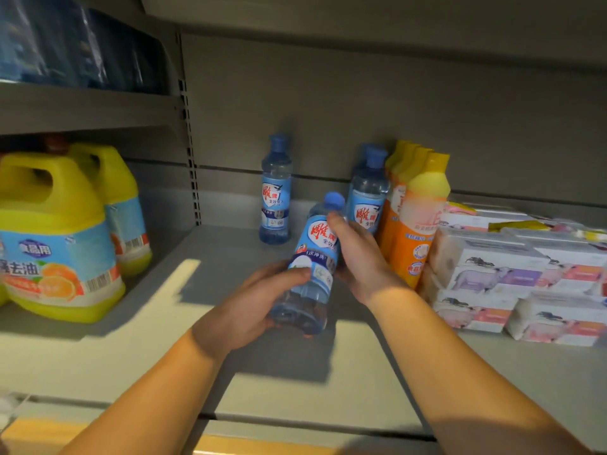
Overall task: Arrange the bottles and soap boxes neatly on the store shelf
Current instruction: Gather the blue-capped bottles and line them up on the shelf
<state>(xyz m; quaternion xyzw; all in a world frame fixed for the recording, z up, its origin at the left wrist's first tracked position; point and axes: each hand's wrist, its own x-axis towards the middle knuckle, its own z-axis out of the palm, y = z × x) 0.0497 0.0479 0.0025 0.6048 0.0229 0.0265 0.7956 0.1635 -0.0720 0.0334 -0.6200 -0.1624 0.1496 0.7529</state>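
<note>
Both forearms come in from the bottom edge, and between them 2 hands are on the same clear blue bottle [312,267]. Left hand [259,303] is wrapped around the lower half, thumb across the label, fingers curled under the base. Right hand [358,257] grips the upper part from the right side, with a finger up near the neck just under the blue cap. That bottle is tilted, cap pointing away and a bit right, held over the middle of the grey shelf [164,339], and I can't tell if the base is touching the shelf or not.

Behind it, 1 matching blue bottle [276,192] stands upright on its own near the back panel. Another blue bottle [368,192] stands just behind the right hand, touching the row of orange bottles with yellow caps [414,218] on its right. Right of those, soap boxes [492,274] are stacked in wrapped packs, white and pink with a sheep picture.

Over on the left bay there are 2 big yellow jugs [56,241] with handles and blue labels. Shelf above them has dark blue wrapped packs [75,44], pretty blurry.
</note>
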